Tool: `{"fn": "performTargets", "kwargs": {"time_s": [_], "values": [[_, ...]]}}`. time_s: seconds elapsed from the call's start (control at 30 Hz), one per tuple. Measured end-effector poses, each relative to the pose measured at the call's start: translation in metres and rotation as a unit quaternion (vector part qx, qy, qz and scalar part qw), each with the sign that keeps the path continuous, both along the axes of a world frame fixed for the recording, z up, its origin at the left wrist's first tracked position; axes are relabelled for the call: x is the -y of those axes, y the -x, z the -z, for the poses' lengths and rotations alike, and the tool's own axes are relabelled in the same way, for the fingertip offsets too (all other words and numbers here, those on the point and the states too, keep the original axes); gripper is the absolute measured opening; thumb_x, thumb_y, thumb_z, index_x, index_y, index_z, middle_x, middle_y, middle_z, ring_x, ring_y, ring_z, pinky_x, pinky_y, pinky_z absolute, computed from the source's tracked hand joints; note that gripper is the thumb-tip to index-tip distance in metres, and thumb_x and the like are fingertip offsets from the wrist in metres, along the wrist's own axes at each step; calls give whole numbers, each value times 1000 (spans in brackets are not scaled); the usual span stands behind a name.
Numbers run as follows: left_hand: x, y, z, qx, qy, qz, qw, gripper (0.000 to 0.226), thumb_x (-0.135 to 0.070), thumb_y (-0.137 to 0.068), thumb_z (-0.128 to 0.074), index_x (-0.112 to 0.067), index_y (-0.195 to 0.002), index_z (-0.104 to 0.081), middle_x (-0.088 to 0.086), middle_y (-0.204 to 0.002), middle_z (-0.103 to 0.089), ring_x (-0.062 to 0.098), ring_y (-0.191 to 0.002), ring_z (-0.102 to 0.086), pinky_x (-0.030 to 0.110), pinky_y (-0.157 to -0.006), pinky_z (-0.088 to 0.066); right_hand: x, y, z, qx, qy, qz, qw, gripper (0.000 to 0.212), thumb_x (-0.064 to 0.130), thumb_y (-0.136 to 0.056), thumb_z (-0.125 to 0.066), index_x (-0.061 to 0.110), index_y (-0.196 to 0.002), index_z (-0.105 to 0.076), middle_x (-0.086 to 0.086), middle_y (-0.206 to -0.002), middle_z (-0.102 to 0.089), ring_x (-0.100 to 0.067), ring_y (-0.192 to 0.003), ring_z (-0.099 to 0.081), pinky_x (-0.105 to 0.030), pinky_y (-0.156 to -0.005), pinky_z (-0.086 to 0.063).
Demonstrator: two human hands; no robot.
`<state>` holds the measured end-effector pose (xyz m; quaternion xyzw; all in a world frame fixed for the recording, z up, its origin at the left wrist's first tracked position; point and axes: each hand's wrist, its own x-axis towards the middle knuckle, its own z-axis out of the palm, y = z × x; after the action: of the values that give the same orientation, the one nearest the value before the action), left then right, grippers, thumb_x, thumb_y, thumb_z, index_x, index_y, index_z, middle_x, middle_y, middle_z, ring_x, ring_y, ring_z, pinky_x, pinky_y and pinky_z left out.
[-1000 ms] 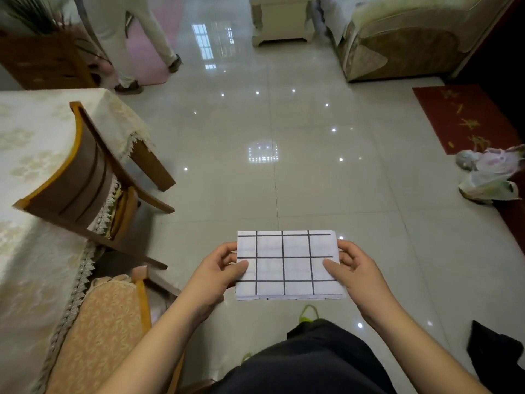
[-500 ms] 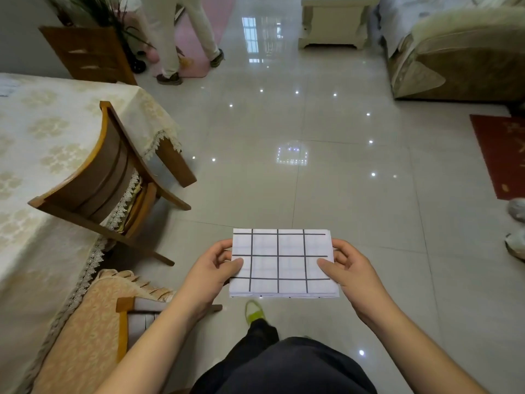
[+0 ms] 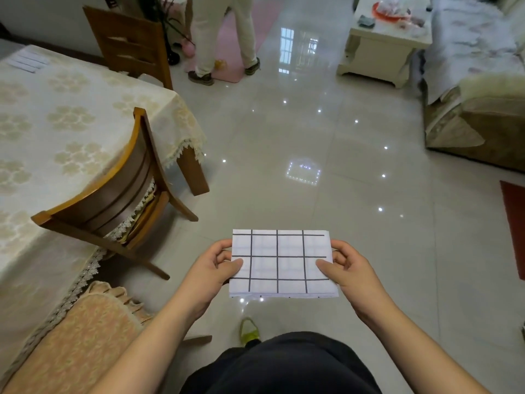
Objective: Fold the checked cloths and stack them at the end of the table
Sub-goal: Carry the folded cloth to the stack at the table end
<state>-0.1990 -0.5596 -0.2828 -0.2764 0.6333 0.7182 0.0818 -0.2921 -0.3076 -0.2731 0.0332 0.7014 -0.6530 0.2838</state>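
Observation:
A white cloth with a black check pattern, folded into a flat rectangle, is held level above the tiled floor in front of me. My left hand grips its left edge, thumb on top. My right hand grips its right edge the same way. The table, covered in a cream flowered tablecloth, stands to my left. At its far left corner lies a pale folded stack, too small to make out its pattern.
A wooden chair is tucked at the table's near side and another at its far end. A cushioned seat is at lower left. A person's legs stand far ahead, with a white coffee table and a sofa at right.
The view has swung left and up, bringing more of the table and the far chair into sight. Both hands keep the same hold on the folded cloth.

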Motion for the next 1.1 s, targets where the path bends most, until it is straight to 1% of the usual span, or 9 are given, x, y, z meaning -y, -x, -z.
{"fn": "performTargets", "kwargs": {"time_s": [0.1,0.2,0.3,0.43,0.6,0.7,0.8,1.03,1.1], "values": [[21,19,-4,-1,5,-8,1000,32,-5,-95,-58,-20,-122,-57,10,-103,-73,27,-95,-71,33,-80,-57,25,27,-1,-4,0,-14,1000,32,-1,-91,-61,16,-118,-60,-4,-102,-74,-23,-92,-72,-27,-67,-56],[36,40,-7,-3,11,-24,1000,32,-5,-95,-57,-21,-122,-56,10,-103,-73,25,-95,-71,32,-80,-57,44,56,-1,-4,0,-30,1000,33,0,-91,-61,18,-119,-60,-2,-103,-74,-22,-93,-72,-30,-70,-57],[43,68,-6,4,15,-41,999,32,-5,-94,-58,-21,-122,-57,13,-104,-72,26,-95,-71,35,-81,-58,55,90,2,-5,1,-45,999,33,0,-91,-61,17,-119,-60,-4,-103,-74,-23,-93,-72,-33,-73,-58],[44,118,-1,18,14,-57,998,33,-5,-94,-59,-21,-122,-57,15,-106,-71,28,-96,-71,41,-87,-57,61,147,10,-2,-3,-53,999,32,0,-91,-61,18,-118,-60,-3,-101,-74,-22,-91,-72,-29,-69,-56],[42,197,0,30,25,-64,997,35,-9,-93,-62,-25,-123,-56,15,-104,-72,27,-97,-71,50,-94,-52,60,230,19,7,-6,-68,998,33,3,-91,-63,20,-119,-61,-2,-101,-75,-21,-92,-72,-31,-74,-55],[39,244,-9,33,42,-66,996,37,-10,-93,-62,-25,-125,-55,13,-103,-72,26,-97,-71,49,-95,-52,60,279,15,4,-13,-80,997,33,5,-90,-64,23,-118,-61,2,-101,-75,-17,-92,-72,-28,-74,-55],[40,283,-14,21,48,-86,995,37,-8,-93,-62,-24,-125,-56,16,-104,-71,28,-98,-70,51,-96,-51,65,327,10,4,-19,-99,995,33,8,-90,-65,25,-118,-60,5,-100,-75,-13,-91,-72,-29,-76,-55],[61,342,-9,17,37,-135,990,37,-4,-93,-60,-22,-126,-58,21,-102,-69,35,-99,-68,51,-95,-52,97,400,7,-10,-21,-129,991,33,6,-90,-64,24,-117,-61,2,-100,-75,-16,-90,-72,-37,-82,-57],[75,356,-5,17,34,-146,989,38,-3,-93,-60,-20,-127,-58,22,-100,-69,35,-99,-68,47,-92,-54,112,416,9,-11,-25,-135,990,32,7,-90,-64,25,-116,-62,2,-99,-75,-15,-90,-72,-36,-82,-57]]}}
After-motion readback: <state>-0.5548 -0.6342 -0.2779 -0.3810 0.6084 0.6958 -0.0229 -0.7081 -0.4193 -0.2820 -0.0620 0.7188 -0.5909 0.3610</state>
